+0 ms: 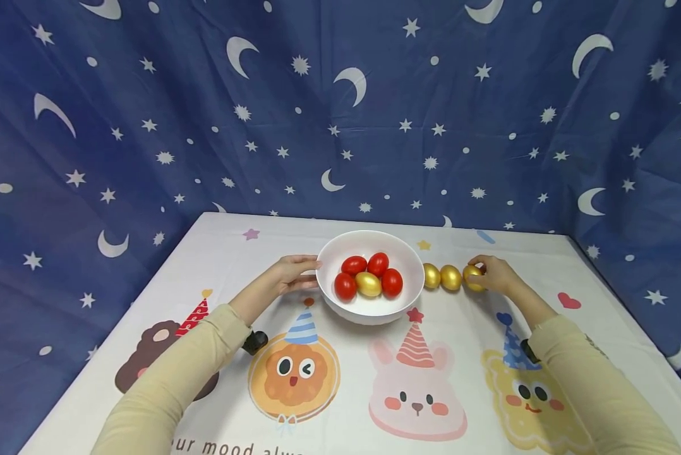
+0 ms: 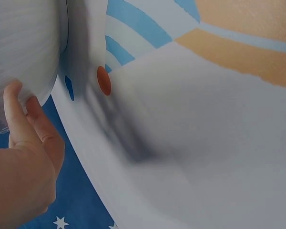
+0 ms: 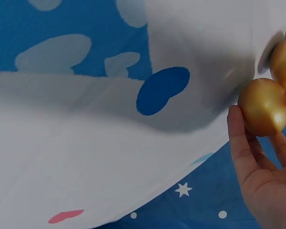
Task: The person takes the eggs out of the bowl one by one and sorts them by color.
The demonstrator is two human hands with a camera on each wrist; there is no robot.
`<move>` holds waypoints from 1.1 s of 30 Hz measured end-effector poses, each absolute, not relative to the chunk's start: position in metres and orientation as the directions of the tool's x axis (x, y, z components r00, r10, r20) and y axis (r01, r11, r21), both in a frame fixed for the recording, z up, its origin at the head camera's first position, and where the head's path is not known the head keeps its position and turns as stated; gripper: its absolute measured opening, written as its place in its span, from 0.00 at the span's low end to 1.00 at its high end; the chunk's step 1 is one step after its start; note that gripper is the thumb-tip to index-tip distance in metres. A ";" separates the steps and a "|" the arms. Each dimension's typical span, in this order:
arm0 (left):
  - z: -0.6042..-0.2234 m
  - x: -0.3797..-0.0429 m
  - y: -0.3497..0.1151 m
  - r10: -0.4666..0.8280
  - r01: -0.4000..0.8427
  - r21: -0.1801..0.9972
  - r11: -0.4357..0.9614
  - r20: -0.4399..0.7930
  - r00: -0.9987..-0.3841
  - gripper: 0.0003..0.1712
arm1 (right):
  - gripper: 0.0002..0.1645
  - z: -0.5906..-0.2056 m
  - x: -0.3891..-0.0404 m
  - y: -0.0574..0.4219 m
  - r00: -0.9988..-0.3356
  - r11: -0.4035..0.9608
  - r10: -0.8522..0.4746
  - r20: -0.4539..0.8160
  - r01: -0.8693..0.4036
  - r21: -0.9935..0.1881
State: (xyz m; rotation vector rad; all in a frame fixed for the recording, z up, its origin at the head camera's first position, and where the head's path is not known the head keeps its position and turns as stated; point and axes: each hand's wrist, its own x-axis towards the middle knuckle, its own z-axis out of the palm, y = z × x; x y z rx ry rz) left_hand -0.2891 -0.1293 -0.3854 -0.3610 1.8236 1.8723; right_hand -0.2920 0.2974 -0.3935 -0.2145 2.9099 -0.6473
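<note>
The curtain (image 1: 295,145) spans 12 o'clock and hems the table (image 1: 283,234) at 9 and 3. Toward the table's 12 o'clock side stands the bowl (image 1: 369,243), upright. The left hand (image 1: 291,273) is at the bowl's 9 o'clock, fingers extended, not clenched, their tips against the outer wall. The right hand (image 1: 498,276), off at the bowl's 3 o'clock, has thumb and fingers curled round the outer egg (image 1: 474,278), last in a row of three gold ones; whether that egg is off the table I cannot tell. The middle egg (image 1: 451,278) comes next, then the inner egg (image 1: 431,276), partly hidden by the bowl's rim. In the bowl lie four red eggs (image 1: 392,283), roughly at 11, 1, 4 and 8 o'clock, and one gold egg (image 1: 369,284) at 6. The step in hand looks like grasping the outer egg while the left hand steadies the bowl; the next move, I judge, calls for a secure pinch on that smooth shell and a lift that leaves the row unknocked.
</note>
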 end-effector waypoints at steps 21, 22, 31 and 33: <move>-0.384 -0.290 -0.126 0.157 -0.519 0.855 0.030 -0.516 -0.842 0.30 | 0.29 -0.395 -0.295 0.294 -0.968 0.915 -0.146 -0.205 -0.054 -0.401; -0.384 -0.290 -0.126 0.158 -0.516 0.856 0.031 -0.514 -0.843 0.30 | 0.29 -0.395 -0.294 0.294 -0.968 0.915 -0.150 -0.201 -0.059 -0.400; -0.386 -0.290 -0.127 0.154 -0.516 0.856 0.029 -0.514 -0.844 0.29 | 0.35 -0.396 -0.292 0.293 -0.969 0.909 -0.165 -0.181 -0.079 -0.410; -0.386 -0.290 -0.127 0.151 -0.517 0.855 0.031 -0.516 -0.843 0.29 | 0.36 -0.397 -0.291 0.293 -0.969 0.908 -0.175 -0.172 -0.092 -0.410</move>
